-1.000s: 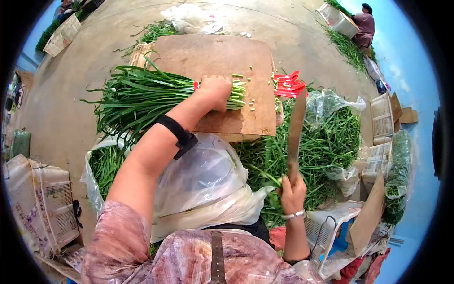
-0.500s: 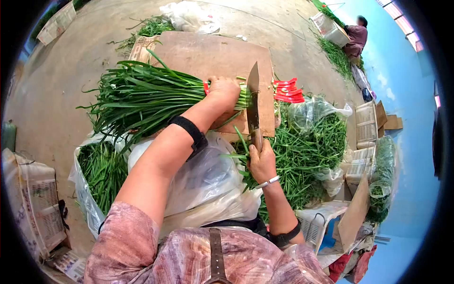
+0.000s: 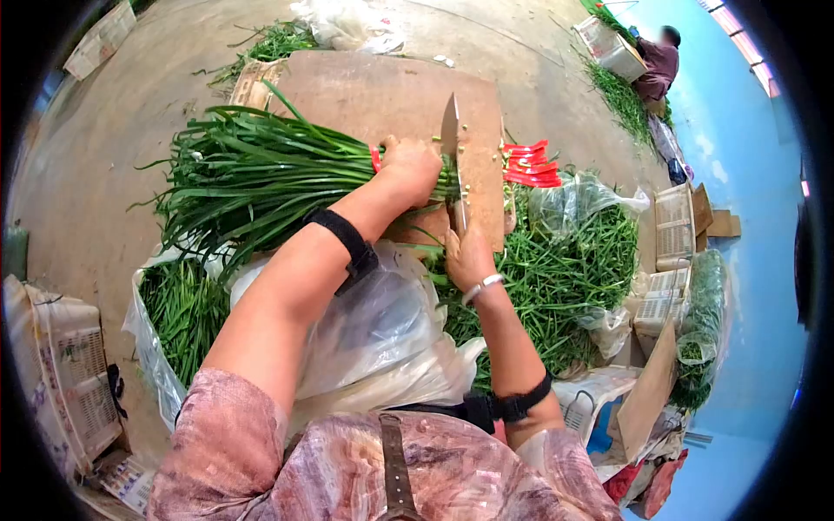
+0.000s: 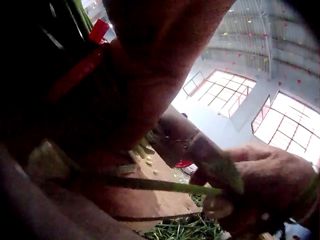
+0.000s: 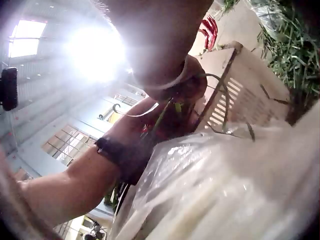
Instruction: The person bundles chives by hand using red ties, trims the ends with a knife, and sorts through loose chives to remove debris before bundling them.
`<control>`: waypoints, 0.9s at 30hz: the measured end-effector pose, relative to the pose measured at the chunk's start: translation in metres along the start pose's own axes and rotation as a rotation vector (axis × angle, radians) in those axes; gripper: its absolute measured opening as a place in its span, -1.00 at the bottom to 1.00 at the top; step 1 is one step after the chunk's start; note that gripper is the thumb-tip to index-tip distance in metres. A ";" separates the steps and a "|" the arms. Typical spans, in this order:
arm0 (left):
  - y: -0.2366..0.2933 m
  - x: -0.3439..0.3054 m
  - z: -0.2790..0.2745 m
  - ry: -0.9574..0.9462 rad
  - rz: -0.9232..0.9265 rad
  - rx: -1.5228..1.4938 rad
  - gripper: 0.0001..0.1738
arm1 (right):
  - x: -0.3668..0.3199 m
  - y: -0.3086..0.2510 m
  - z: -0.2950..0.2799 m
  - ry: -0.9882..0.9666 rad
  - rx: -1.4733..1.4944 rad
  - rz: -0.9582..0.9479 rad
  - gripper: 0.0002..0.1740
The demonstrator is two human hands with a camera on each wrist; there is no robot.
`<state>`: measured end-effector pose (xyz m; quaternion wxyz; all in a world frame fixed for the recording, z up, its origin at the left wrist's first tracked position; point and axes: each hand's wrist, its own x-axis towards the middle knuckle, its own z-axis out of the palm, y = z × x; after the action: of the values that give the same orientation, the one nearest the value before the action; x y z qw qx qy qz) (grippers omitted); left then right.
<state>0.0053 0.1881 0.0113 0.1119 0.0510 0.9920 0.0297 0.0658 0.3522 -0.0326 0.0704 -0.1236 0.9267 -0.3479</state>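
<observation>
My left hand [image 3: 412,167] grips a bundle of garlic chives [image 3: 269,169] near its pale cut ends, beside a red tie [image 3: 375,158]. The bundle lies across a brown board [image 3: 373,87], leaves fanning out past its left edge. In my right hand [image 3: 472,259] is a large knife [image 3: 449,130], its blade standing at the bundle's stem ends, just right of my left hand. Small cut stem pieces [image 3: 466,187] lie around the blade. The left wrist view shows a loose green stalk [image 4: 165,185] running toward the right hand [image 4: 270,175].
Red ties [image 3: 530,165] hang at the board's right edge. Under the board is a slotted crate [image 5: 230,100]. A heap of loose greens [image 3: 565,286] lies at right, a plastic bag [image 3: 373,313] before my lap. White crates [image 3: 673,226] stand farther right; another person [image 3: 658,68] sits beyond.
The knife has swung left from over the heap of greens to the bundle's stem ends on the board. My left hand keeps its grip on the chives.
</observation>
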 end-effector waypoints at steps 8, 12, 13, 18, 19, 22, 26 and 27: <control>0.002 0.006 0.012 0.058 -0.005 0.023 -0.44 | -0.020 -0.005 -0.010 -0.001 0.083 -0.047 -0.70; 0.000 0.003 -0.005 -0.009 -0.015 0.027 -0.41 | 0.016 0.008 -0.001 -0.128 0.074 -0.004 -0.58; 0.003 0.001 -0.002 -0.016 -0.015 0.019 -0.41 | 0.005 0.007 -0.008 -0.125 0.069 0.003 -0.58; 0.000 0.008 0.016 0.052 -0.010 0.055 -0.39 | 0.007 0.014 0.012 -0.005 0.109 -0.218 -0.57; 0.000 0.007 0.016 0.030 -0.009 0.027 -0.38 | 0.012 0.010 0.016 -0.042 0.054 -0.155 -0.57; -0.002 0.002 0.006 0.057 -0.018 0.027 -0.39 | 0.022 -0.004 0.020 -0.071 0.032 0.096 -0.58; 0.002 -0.003 0.005 0.114 -0.030 0.042 -0.38 | 0.003 0.005 0.010 0.007 0.122 -0.055 -0.63; 0.002 -0.003 0.004 0.118 -0.030 0.053 -0.38 | -0.002 0.005 -0.001 -0.004 0.191 -0.041 -0.65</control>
<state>0.0090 0.1900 0.0086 0.0523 0.0373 0.9979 0.0046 0.0664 0.3571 -0.0351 0.0765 -0.1358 0.8864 -0.4360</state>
